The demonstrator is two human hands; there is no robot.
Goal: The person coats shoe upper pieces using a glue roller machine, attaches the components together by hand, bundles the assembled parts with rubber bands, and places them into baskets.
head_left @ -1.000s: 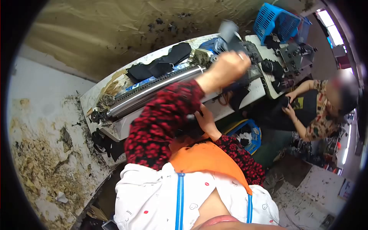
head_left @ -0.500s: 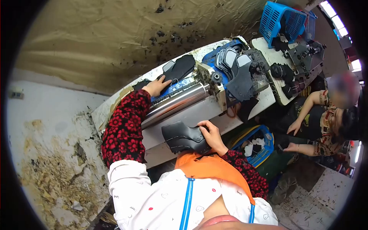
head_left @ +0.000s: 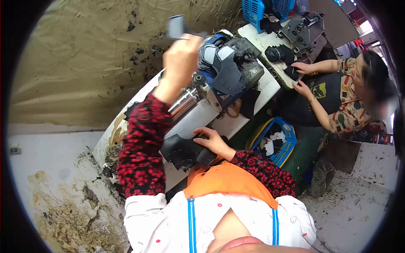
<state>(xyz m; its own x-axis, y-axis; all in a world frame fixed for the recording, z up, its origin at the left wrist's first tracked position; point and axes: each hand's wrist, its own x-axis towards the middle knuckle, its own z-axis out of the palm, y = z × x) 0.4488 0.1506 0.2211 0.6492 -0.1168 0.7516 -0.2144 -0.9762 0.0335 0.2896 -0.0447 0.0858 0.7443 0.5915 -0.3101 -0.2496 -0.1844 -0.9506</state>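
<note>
My left hand (head_left: 180,63) is raised above the machine with its fingers closed on a dark shoe-upper piece (head_left: 176,27) that has a light grey patch; motion smears both. My right hand (head_left: 214,144) is low, near the orange apron (head_left: 230,181), its fingers wrapped over black leather shoe-upper pieces (head_left: 179,149). Between the two hands lies the shiny metal roller (head_left: 182,104) of the machine, partly hidden by my left forearm. Just right of my left hand, a stack of dark shoe-upper pieces (head_left: 230,76) with grey patches rests on the bench.
A blue basket (head_left: 287,145) with scraps stands on the floor at right. Another person (head_left: 346,92) handles dark pieces at a neighbouring white table (head_left: 253,36), where another blue basket (head_left: 252,12) stands. A stained brown sheet (head_left: 84,63) hangs behind the bench.
My left hand has lifted off the machine, now holding a dark shoe-upper piece with a grey patch. My right hand keeps the black pieces. The view has shifted; the other person's hands are at their table.
</note>
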